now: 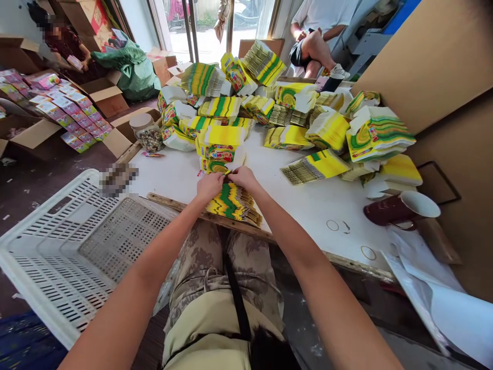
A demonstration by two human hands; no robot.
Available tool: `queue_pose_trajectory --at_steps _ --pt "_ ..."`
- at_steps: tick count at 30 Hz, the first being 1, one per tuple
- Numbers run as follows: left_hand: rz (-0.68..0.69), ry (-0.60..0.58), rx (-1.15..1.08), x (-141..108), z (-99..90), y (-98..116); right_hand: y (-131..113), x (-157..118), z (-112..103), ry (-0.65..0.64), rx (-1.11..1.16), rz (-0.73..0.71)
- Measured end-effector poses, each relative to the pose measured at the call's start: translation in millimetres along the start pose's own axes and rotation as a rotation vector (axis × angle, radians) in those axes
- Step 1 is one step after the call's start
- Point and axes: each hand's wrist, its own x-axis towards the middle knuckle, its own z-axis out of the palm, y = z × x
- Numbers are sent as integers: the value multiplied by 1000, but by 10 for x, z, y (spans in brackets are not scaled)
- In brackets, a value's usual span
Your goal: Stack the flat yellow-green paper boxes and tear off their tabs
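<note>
My left hand (211, 186) and my right hand (243, 179) meet at the table's front edge, fingers closed in a pinch. Between their fingertips is a small yellow-green printed carton, mostly covered by the fingers. Just below them lies a fanned row of flat yellow and green cartons (229, 203), edges overlapping. Beyond my fingers stands a stack of the same printed cartons (219, 149). More bundles of flattened cartons (290, 137) are heaped across the back of the white table (269, 190).
A white plastic crate (42, 231) stands at the left. Jar (146, 132) at the table's left; maroon mug (400, 209) lying on its side at the right, near loose rubber bands (368, 252). A seated person (321, 36) is behind the table; another (67, 46) sits among boxes.
</note>
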Motion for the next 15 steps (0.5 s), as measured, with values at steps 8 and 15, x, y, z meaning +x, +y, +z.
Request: queue_pose_trajectory --at_steps 8,15 --pt "-58 0 -83 25 -21 -17 230 -25 -199 -17 -124 -248" --pt "-5 -88 -698 67 -35 -563 687 -430 -268 -265 240 -303"
